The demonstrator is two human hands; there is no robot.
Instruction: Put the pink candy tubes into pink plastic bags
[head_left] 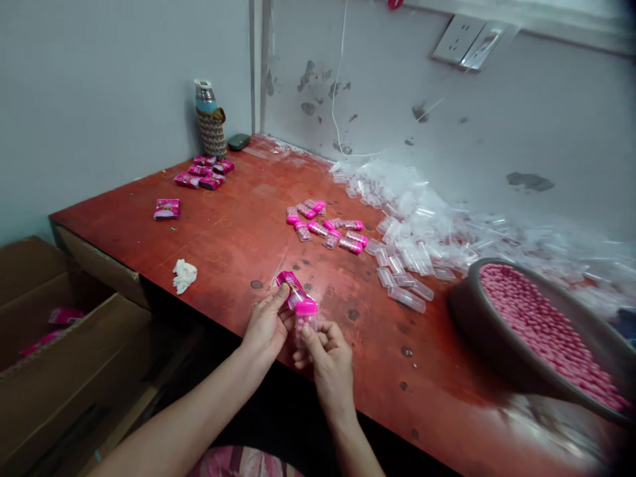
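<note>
My left hand (267, 324) pinches a shiny pink wrapper (293, 287) between thumb and fingers, over the table's front edge. Close beside it, my right hand (328, 358) grips a small clear container with a pink cap (306, 319), held upright with pink candies inside. The cap overlaps the wrapper's lower end from this view; whether they touch is hard to tell. Beyond my hands lies a group of filled, pink-capped containers (332, 228) on the red table (228, 232).
Clear empty containers (407, 298) are heaped along the wall. A basin (462, 298) of pink candies stands right. Pink packets (167, 209), white tissue (185, 275) and a covered bottle (212, 129) are left. An open cardboard box (99, 338) sits lower left.
</note>
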